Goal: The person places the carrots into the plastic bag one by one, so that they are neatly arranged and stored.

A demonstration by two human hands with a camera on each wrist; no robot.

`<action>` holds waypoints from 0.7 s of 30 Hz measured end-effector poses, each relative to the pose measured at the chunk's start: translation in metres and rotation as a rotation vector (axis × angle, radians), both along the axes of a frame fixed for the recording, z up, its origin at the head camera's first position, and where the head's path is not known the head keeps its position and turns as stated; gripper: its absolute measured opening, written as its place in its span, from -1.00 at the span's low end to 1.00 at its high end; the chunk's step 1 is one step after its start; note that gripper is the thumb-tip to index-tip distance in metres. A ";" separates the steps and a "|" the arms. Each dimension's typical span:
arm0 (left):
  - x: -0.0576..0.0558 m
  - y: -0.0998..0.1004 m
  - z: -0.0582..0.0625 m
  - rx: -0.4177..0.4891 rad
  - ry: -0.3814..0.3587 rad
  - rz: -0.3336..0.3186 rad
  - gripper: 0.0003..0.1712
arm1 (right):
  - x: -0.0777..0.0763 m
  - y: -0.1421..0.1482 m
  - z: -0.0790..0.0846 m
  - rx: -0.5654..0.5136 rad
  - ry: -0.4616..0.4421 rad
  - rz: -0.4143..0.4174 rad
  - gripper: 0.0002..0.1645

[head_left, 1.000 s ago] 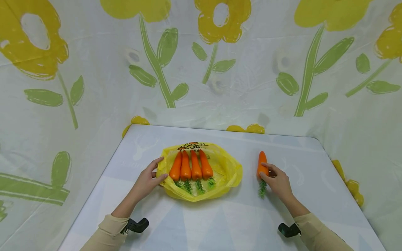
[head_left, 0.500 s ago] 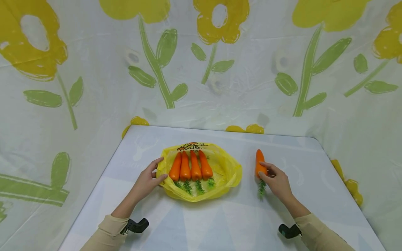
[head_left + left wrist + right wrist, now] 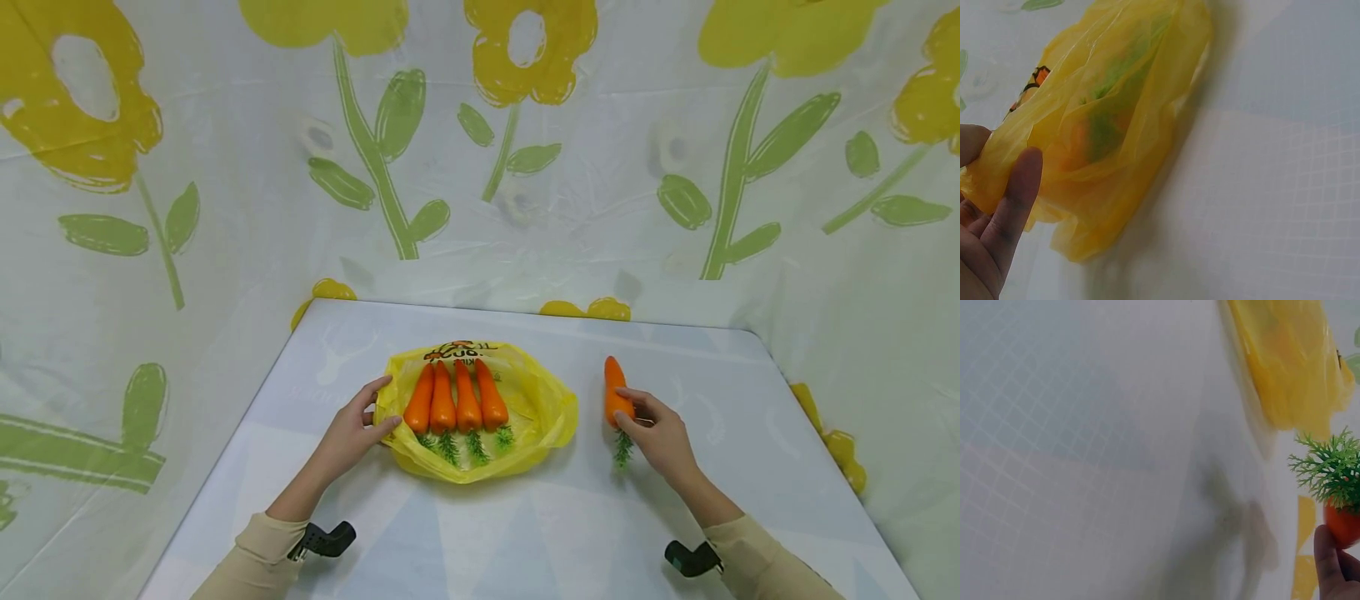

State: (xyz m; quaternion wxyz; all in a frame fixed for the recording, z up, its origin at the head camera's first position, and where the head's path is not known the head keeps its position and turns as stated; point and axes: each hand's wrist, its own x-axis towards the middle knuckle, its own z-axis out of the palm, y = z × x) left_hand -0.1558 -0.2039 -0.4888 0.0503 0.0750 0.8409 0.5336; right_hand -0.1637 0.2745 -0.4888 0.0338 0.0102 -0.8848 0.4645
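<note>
A yellow plastic bag (image 3: 542, 410) lies on the table, its mouth spread wide. Several orange carrots (image 3: 466, 407) rest side by side in it, green tops toward me. My left hand (image 3: 352, 429) pinches the bag's left rim; in the left wrist view the thumb (image 3: 1021, 181) presses on the yellow film. To the right of the bag, my right hand (image 3: 660, 433) grips another carrot (image 3: 617, 400) by its thick end, tip pointing away. Its leafy green top (image 3: 1332, 465) hangs free below the fingers, and a shadow falls on the table apart from it.
The pale table (image 3: 510, 542) has its far edge against a white curtain (image 3: 585, 225) printed with yellow flowers. The curtain also closes off the left and right sides. Each wrist carries a small black camera, such as the left one (image 3: 330, 540).
My right hand has shifted the single carrot slightly to the left, toward the bag. The left hand and the bag have stayed in place.
</note>
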 end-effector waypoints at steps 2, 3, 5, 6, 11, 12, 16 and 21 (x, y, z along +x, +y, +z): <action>0.000 0.000 0.000 0.003 0.001 -0.003 -0.16 | 0.001 -0.002 0.001 -0.006 0.013 0.007 -0.47; 0.000 0.000 0.000 0.004 0.001 -0.004 -0.16 | 0.001 -0.003 0.002 -0.012 0.019 0.010 -0.48; 0.000 0.000 0.000 0.004 -0.003 0.000 -0.16 | 0.002 -0.005 0.005 -0.024 0.027 0.016 -0.48; 0.000 0.000 0.000 0.005 -0.006 0.002 -0.16 | 0.003 -0.006 0.006 -0.033 0.031 0.019 -0.49; 0.001 0.001 0.001 -0.007 0.006 -0.001 -0.17 | 0.004 -0.011 0.010 -0.067 0.037 0.035 -0.50; 0.001 0.001 0.001 -0.008 0.007 -0.003 -0.17 | 0.004 -0.011 0.011 -0.071 0.037 0.041 -0.50; 0.001 0.000 0.002 -0.006 -0.002 0.000 -0.17 | 0.004 -0.012 0.011 -0.086 0.047 0.058 -0.50; 0.001 0.000 0.003 0.001 -0.016 0.008 -0.16 | 0.004 -0.014 0.011 -0.107 0.076 0.085 -0.51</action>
